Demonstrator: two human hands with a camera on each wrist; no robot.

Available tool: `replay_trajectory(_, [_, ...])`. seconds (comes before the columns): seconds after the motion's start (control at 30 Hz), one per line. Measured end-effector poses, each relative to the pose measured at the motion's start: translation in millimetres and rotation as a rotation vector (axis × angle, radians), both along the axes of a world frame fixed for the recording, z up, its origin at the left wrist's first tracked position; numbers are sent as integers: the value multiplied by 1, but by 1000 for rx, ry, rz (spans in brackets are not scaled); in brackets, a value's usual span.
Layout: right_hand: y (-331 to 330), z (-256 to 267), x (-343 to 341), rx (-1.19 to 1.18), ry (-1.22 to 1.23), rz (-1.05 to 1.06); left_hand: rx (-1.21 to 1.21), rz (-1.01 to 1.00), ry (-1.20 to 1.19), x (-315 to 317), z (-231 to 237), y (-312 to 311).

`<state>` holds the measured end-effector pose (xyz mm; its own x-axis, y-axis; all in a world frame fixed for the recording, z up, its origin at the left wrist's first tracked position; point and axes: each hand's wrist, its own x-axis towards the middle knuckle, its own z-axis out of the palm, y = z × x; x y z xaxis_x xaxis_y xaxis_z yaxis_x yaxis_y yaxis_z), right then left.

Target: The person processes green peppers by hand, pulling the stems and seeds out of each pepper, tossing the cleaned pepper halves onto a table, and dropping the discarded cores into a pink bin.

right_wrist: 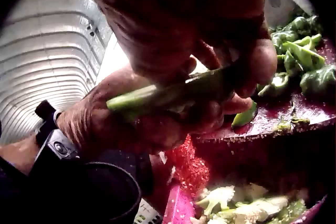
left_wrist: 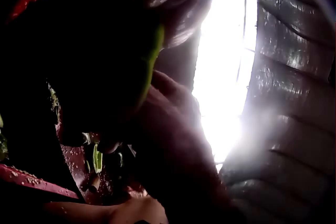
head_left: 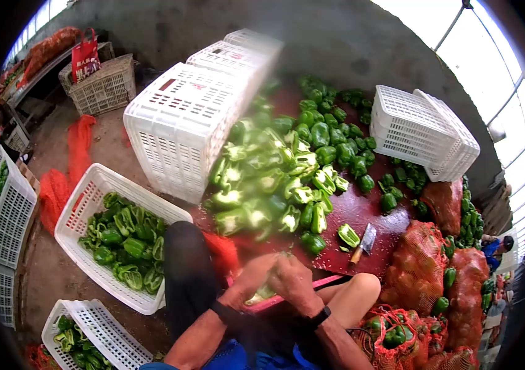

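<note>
My left hand [head_left: 250,277] and right hand [head_left: 293,280] meet low in front of my body, above a pink container [right_wrist: 173,211] with pale pepper scraps [right_wrist: 247,208] in it. Between them is a cut green bell pepper [right_wrist: 126,103], its pale edge showing in the right wrist view. Fingers of both hands curl around this piece, hiding much of it. The left wrist view is dark, with only a green strip of the pepper [left_wrist: 155,50] lit. A knife [head_left: 364,243] lies on the dark red table, beside a halved pepper [head_left: 348,235].
Halved peppers [head_left: 274,166] and whole peppers [head_left: 330,135] are heaped on the table [head_left: 336,259]. A white crate [head_left: 77,237] of cut peppers stands at my left; upturned crates [head_left: 176,123] stand behind it. Red mesh sacks [head_left: 413,265] line the right side.
</note>
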<state>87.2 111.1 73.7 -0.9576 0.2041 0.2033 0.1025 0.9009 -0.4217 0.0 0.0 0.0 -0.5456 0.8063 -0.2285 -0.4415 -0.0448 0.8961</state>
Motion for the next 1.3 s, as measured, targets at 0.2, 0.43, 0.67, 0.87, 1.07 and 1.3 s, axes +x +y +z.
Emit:
replay_trajectory(0.2, [-18, -12, -3, 160, -22, -36, 22, 79, 334, 3, 4, -14])
replay_trajectory(0.43, [-4, -28, -2, -208, 77, -50, 10, -10, 161, -3, -3, -17])
replay_trajectory(0.67, [13, -5, -3, -899, 212, -261, 143, 126, 95, -4, 20, -24])
replay_trajectory(0.87, [49, -24, 21, -112, -78, -217, 57, 675, 107, -60, 117, -85])
replay_trajectory(1.07, [68, -59, -17, -135, 139, -290, -324, 1282, 1031, -115, 142, -218])
replay_trajectory(1.3, [41, -39, -85, -268, 137, -187, -953, 1065, 1022, -126, 56, -322])
